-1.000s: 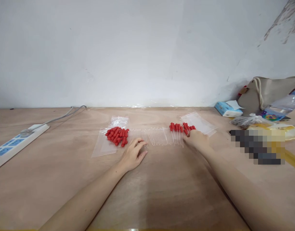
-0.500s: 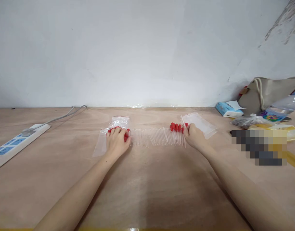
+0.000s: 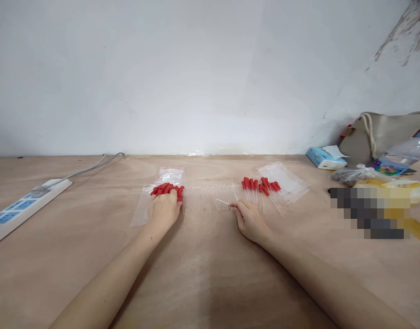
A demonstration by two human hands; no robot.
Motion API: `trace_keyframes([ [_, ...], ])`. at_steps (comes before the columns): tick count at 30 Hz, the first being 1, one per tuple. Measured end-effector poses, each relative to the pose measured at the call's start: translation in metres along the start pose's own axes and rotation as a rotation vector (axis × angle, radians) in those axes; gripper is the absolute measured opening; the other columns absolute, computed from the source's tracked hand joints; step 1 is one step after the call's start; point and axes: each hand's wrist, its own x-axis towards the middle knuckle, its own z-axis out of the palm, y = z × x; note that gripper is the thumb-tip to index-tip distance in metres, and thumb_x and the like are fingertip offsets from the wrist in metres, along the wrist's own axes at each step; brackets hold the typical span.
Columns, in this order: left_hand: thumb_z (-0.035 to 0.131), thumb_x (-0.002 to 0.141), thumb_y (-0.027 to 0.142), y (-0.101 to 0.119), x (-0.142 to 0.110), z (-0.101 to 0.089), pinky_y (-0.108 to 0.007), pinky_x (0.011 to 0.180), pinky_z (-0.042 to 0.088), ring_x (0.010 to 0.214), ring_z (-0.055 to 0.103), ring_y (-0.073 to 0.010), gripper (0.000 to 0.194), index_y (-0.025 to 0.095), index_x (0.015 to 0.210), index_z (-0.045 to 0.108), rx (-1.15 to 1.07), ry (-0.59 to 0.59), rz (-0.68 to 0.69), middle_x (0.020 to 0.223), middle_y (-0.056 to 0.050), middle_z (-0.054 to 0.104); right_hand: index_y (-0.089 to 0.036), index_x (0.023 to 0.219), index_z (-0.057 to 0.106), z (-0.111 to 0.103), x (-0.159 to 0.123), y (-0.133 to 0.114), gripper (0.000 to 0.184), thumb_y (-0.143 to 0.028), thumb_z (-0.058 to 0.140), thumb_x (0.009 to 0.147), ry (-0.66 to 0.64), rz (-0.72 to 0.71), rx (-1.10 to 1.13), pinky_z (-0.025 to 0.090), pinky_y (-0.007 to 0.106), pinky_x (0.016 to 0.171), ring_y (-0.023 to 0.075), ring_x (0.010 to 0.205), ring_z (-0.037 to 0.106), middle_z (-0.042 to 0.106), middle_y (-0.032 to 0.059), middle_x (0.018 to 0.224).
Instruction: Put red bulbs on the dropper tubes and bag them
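Note:
My left hand rests at a pile of red rubber bulbs, its fingers bent and closed around a bulb in the pile; the fingertips are partly hidden. In the pinched fingers of my right hand is a thin clear glass tube, pointing left above the row. Similar clear tubes lie side by side between my hands. To the right, several tubes carry red bulbs on their far ends, like droppers; a looser group of these droppers lies fanned beyond.
Clear plastic bags lie behind the bulbs and at the right. A white power strip with a grey cable is at far left. At right are a tissue pack, a grey bag, a plastic bottle and yellow packaging.
My right hand has left a red-bulbed dropper with the right-hand group and moved left and nearer, now holding a bare tube. My left hand has drawn back slightly, uncovering more red bulbs.

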Motion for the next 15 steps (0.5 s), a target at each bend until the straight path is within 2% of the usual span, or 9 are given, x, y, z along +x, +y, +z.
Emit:
trace_keyframes([
  [2,0.052,0.074,0.022,0.001,-0.001,-0.003,-0.037,0.062,0.038,0.059,0.054,-0.0234,0.006,0.017,0.071,0.053,-0.024,0.034,0.022,0.057,-0.004,0.053,-0.019,0.095,0.053,0.0,0.0,0.001,0.021,-0.022,0.034,0.087,0.009,0.036,0.055,0.044,0.034,0.072,0.0189,0.08,0.055,0.058,0.0078,0.086],
  [4,0.048,0.077,0.021,0.007,-0.004,-0.005,-0.035,0.063,0.04,0.065,0.056,-0.0232,0.01,0.016,0.081,0.055,-0.065,0.067,0.071,0.07,-0.007,0.058,-0.02,0.099,0.051,0.0,0.001,0.004,0.021,-0.022,0.034,0.087,0.031,0.074,0.102,0.045,0.035,0.073,0.0195,0.082,0.055,0.058,0.0082,0.089],
  [7,0.04,0.084,0.022,0.024,-0.015,0.0,-0.03,0.064,0.042,0.075,0.056,-0.0201,0.02,0.016,0.096,0.055,-0.277,0.108,0.236,0.086,-0.008,0.057,-0.019,0.111,0.047,0.0,0.002,0.007,0.028,-0.021,0.032,0.087,0.048,0.082,0.125,0.045,0.035,0.074,0.0194,0.083,0.056,0.058,0.0089,0.092],
  [9,0.037,0.087,0.022,0.037,-0.024,0.009,-0.028,0.067,0.043,0.078,0.056,-0.0176,0.023,0.018,0.098,0.056,-0.455,0.078,0.354,0.088,-0.006,0.056,-0.019,0.113,0.046,-0.002,0.002,0.006,0.03,-0.02,0.031,0.088,0.031,0.048,0.129,0.045,0.033,0.073,0.0183,0.082,0.056,0.058,0.0088,0.092],
  [12,0.038,0.087,0.023,0.05,-0.035,0.023,-0.027,0.071,0.043,0.079,0.054,-0.0153,0.02,0.018,0.095,0.056,-0.637,0.053,0.394,0.088,-0.005,0.054,-0.019,0.102,0.052,-0.006,0.003,0.0,0.023,-0.021,0.034,0.088,-0.002,-0.002,0.123,0.043,0.031,0.073,0.0165,0.081,0.055,0.057,0.0069,0.088],
  [15,0.041,0.086,0.023,0.055,-0.037,0.029,-0.027,0.071,0.043,0.079,0.052,-0.0146,0.014,0.018,0.09,0.054,-0.736,0.055,0.353,0.086,-0.003,0.054,-0.019,0.096,0.054,-0.008,0.003,-0.005,0.02,-0.022,0.036,0.088,-0.037,-0.05,0.1,0.04,0.031,0.074,0.0153,0.079,0.054,0.058,0.005,0.084],
])
